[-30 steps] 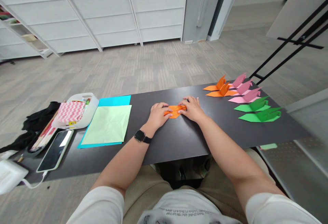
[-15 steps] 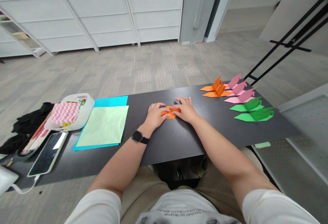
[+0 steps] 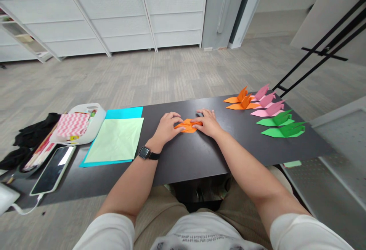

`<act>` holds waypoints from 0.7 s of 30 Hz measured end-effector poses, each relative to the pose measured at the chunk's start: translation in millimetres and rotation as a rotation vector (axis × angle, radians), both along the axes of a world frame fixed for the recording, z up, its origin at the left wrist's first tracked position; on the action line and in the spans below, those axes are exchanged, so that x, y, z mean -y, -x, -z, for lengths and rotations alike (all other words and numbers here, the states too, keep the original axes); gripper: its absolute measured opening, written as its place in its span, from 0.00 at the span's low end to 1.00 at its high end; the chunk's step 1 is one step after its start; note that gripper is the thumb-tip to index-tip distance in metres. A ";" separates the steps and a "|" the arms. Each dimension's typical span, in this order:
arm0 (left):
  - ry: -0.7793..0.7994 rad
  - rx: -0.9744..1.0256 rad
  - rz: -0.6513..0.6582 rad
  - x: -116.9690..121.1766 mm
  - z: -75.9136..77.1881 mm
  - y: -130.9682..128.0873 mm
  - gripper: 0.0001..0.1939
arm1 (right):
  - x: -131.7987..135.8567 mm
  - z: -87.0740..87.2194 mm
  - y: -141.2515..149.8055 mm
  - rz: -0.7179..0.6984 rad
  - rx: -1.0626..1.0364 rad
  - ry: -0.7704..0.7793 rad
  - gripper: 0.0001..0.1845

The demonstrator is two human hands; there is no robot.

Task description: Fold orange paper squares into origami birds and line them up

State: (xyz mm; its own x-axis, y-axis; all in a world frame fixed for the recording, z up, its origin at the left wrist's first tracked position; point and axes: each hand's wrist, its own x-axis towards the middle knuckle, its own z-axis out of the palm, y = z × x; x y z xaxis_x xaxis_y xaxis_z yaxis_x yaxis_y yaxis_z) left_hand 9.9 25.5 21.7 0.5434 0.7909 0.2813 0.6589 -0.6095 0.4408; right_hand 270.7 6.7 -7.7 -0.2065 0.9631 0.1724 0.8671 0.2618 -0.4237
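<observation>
A folded piece of orange origami paper [image 3: 188, 126] lies on the dark table between my hands. At its left tip, my left hand [image 3: 166, 128], with a black watch [image 3: 145, 152] on the wrist, has thumb and forefinger closed on the paper. My right hand [image 3: 210, 124] grips the right end with thumb and forefinger, its other fingers stretched out on the tabletop. The fingertips cover both ends of the paper, while its creased middle shows.
To the right stand two orange paper birds [image 3: 243, 103], three pink ones [image 3: 268, 108] and two green ones [image 3: 283, 131]. Left are light green paper [image 3: 116, 139] over blue sheets [image 3: 126, 112], a white basket [image 3: 98, 122] and a phone [image 3: 53, 171] on a cable. The table [image 3: 191, 162] is narrow.
My left hand has slid slightly left along the orange paper, and more of the paper's middle now shows. The right hand stays at the right end.
</observation>
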 end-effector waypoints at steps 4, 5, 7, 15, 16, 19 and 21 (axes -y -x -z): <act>-0.025 -0.085 0.050 3.3 0.7 -8.9 0.06 | 0.1 1.1 0.1 -0.008 -0.004 -0.024 0.14; -0.027 -0.105 0.060 3.6 1.4 -10.2 0.05 | 0.2 1.1 0.1 -0.011 -0.006 -0.030 0.14; -0.030 -0.123 0.077 3.5 2.1 -10.8 0.06 | 0.6 0.7 -0.2 -0.017 -0.011 -0.042 0.13; -0.036 -0.118 0.119 -0.1 2.3 -7.7 0.07 | 1.7 -0.5 -5.1 -0.033 -0.038 -0.079 0.13; -0.038 -0.120 0.122 -0.3 2.9 -7.7 0.07 | 1.5 0.1 -5.0 -0.033 -0.035 -0.073 0.13; -0.055 -0.134 0.121 -0.6 4.4 -8.0 0.07 | 1.0 0.9 -3.8 -0.040 -0.028 -0.062 0.13; -0.070 -0.136 0.118 -0.6 4.5 -8.5 0.08 | 1.5 -0.7 -3.4 -0.041 -0.030 -0.068 0.12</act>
State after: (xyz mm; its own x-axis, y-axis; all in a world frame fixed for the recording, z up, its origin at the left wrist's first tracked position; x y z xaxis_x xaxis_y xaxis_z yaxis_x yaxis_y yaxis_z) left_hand 18.4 26.1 17.2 0.6682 0.7003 0.2512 0.6313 -0.7123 0.3067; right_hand 274.1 5.2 -7.0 -0.2391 0.9399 0.2436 0.8421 0.3257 -0.4299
